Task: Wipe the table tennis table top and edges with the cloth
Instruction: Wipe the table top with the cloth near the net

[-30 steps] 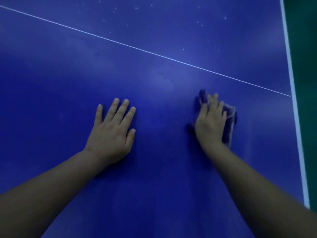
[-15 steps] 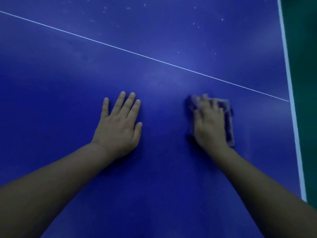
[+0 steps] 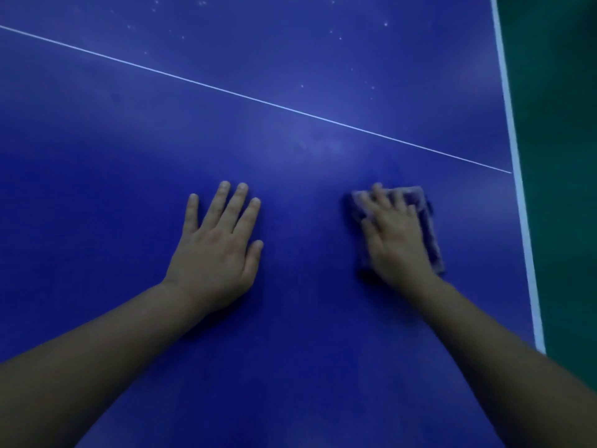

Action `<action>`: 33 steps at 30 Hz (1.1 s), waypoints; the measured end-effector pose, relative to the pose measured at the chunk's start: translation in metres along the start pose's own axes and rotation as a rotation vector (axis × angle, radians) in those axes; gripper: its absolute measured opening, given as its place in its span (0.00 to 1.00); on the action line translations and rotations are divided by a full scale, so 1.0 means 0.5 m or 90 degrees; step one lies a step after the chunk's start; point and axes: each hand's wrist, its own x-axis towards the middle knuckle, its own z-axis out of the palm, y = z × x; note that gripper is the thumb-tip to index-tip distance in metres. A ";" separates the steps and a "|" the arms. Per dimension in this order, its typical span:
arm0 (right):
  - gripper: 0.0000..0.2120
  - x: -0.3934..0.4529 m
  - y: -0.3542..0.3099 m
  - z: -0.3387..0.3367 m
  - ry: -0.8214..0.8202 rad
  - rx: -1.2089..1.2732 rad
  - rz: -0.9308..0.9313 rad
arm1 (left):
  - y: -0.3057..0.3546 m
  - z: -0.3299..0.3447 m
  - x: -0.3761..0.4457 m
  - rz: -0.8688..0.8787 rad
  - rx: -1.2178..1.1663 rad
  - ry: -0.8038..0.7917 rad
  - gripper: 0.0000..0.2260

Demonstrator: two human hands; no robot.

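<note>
The blue table tennis table top (image 3: 290,367) fills the view, with a thin white centre line (image 3: 258,100) running diagonally across it. My right hand (image 3: 392,236) presses flat on a folded purplish cloth (image 3: 431,234), which shows around the fingers and along the hand's right side. The cloth lies just below the centre line, a short way left of the white stripe on the table's right edge (image 3: 525,221). My left hand (image 3: 216,250) rests palm down on the bare top, fingers spread, holding nothing.
White dust specks (image 3: 336,33) dot the surface beyond the centre line. Past the right edge lies dark green floor (image 3: 562,156).
My right hand has slid the cloth to the left and turned it, fingers now pointing up-left. The left hand has stayed planted; the view has shifted slightly.
</note>
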 end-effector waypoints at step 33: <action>0.25 -0.237 0.045 0.027 -0.077 -0.032 -0.224 | 0.098 0.022 -0.145 -0.003 0.048 -0.015 0.28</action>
